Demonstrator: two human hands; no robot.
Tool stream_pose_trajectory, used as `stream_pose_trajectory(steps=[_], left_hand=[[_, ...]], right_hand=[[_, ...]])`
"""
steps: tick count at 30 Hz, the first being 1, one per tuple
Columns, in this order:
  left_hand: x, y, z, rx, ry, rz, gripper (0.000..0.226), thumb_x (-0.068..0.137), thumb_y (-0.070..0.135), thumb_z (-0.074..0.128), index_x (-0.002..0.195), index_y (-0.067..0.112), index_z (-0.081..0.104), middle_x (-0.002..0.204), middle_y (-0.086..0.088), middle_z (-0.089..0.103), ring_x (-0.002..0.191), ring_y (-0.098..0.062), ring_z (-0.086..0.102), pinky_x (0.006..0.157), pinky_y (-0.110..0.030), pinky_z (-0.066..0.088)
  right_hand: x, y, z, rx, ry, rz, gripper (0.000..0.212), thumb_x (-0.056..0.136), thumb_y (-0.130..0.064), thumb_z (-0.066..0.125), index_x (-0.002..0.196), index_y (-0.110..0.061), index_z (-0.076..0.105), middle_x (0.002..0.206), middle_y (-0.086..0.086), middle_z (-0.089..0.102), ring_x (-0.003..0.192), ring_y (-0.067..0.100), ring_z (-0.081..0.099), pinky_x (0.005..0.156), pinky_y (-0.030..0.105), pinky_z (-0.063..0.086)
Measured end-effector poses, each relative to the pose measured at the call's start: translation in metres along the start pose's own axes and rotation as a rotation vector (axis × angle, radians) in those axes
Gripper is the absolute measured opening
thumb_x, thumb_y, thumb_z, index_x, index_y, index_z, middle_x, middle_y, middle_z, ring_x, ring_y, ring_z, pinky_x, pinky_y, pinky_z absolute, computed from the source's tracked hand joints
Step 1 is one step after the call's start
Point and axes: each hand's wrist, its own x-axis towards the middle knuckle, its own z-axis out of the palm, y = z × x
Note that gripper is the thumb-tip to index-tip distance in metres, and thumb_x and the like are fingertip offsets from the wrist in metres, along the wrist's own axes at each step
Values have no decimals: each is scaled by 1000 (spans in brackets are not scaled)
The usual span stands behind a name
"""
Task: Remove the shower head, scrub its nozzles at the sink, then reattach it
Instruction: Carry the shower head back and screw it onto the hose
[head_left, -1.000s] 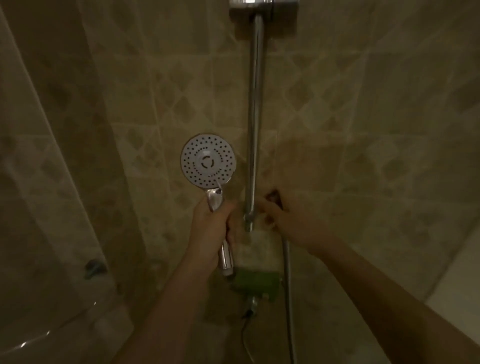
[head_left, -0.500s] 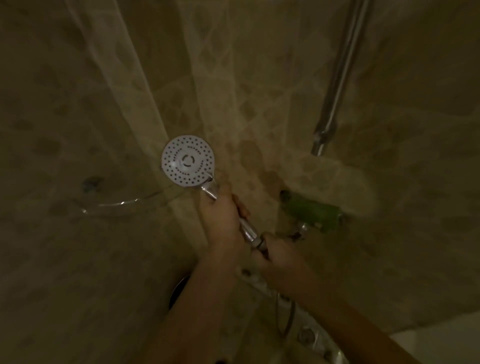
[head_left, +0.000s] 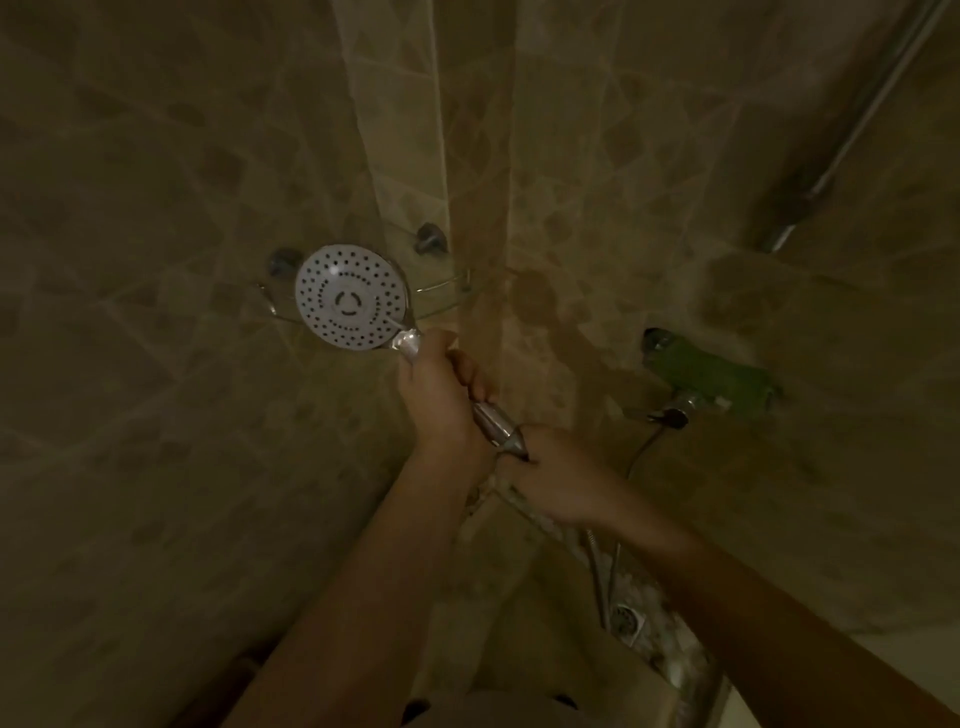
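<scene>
Standing: in a dim tiled shower corner, both arms raised in front of the person.
Shower head (head_left: 351, 297): round white face with rings of dark nozzles, turned toward the viewer, held up in front of the wall corner; its chrome handle (head_left: 493, 422) slants down to the right.
Left hand (head_left: 437, 396): fingers curled round the upper part of the handle, just below the head, gripping it.
Right hand (head_left: 558, 480): closed round the lower tip of the handle where the hose joins; fingertips hidden, so the exact pinch cannot be told.
Hands, relation: close together along the handle, a short bare stretch of chrome between them.
Hose (head_left: 605, 577): thin metal line dropping from the right hand toward the floor; another length rises to the mixer.
Mixer (head_left: 709, 375): green-looking body on the right wall, chrome fitting below it, well apart from the head.
Rail (head_left: 852, 130): chrome bar running diagonally on the right wall, upper right, its lower end above the mixer.
Wire shelf (head_left: 441, 291): chrome corner rack behind the head, two round mounts on the tiles above it.
Drain (head_left: 626, 618): small square grate on the floor, beside the hose.
Walls (head_left: 156, 415): beige tiles with a diamond pattern.
</scene>
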Motion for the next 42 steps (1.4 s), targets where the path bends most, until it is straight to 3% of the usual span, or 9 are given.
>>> stream_pose_trajectory(steps=[6,11,15,21,23,29,32,38,42], left_hand=[[24,26,-34,-177,-304,-151,29,78,15,52,56,24,36,46,5,30,38,-11,28,40,-25,33],[45,45,-45,65,-216,-379,17,87,12,59,71,14,54,66,-4,52,61,-19,52,70,-37,48],[44,43,-46,-34,-62,-321,31,93,18,57,65,20,44,46,5,36,36,-11,35,45,-24,39],[45,56,-55,-68,-585,-389,47,96,20,49,49,21,40,35,8,27,28,-8,25,40,-22,18],[43,56,-47,10,-526,-363,49,98,25,51,50,22,42,36,8,28,29,-7,25,38,-22,21],[29,28,-26,104,119,-72,59,94,32,66,40,24,46,40,6,37,32,-10,36,42,-23,37],[23,22,-24,88,174,-21,60,94,29,65,39,25,42,40,4,37,33,-12,37,44,-26,35],[19,26,-46,-111,-424,-218,46,94,22,57,50,24,41,37,8,28,29,-8,24,36,-22,23],[20,35,-48,-184,-601,-280,27,85,23,68,64,16,53,47,3,45,41,-12,44,47,-27,43]], right_hand=[[16,-24,20,606,-356,249,17,65,-36,62,51,-30,54,48,-6,39,35,9,30,35,15,22],[28,-24,40,144,91,101,18,78,-36,55,62,-31,60,45,-10,53,38,1,50,37,13,33],[37,-29,52,95,78,84,33,84,-26,62,52,-27,56,42,-11,49,38,1,46,42,21,36],[31,-37,50,597,-351,304,43,80,-40,73,45,-28,52,44,-6,39,35,10,32,36,17,24],[31,-35,56,569,-276,306,40,82,-39,71,48,-28,53,45,-4,41,36,12,35,38,18,25],[36,-17,59,56,164,199,24,87,-36,58,74,-17,63,61,-6,62,53,6,58,48,27,41],[30,-14,58,-106,159,172,21,87,-39,57,73,-23,58,62,-8,58,54,4,56,44,24,33],[18,-15,33,665,-419,357,32,78,-28,73,57,-26,48,47,-5,33,36,10,26,36,19,19],[13,-16,27,806,-612,399,39,78,-33,72,54,-26,42,44,-9,27,32,4,21,32,13,17]])
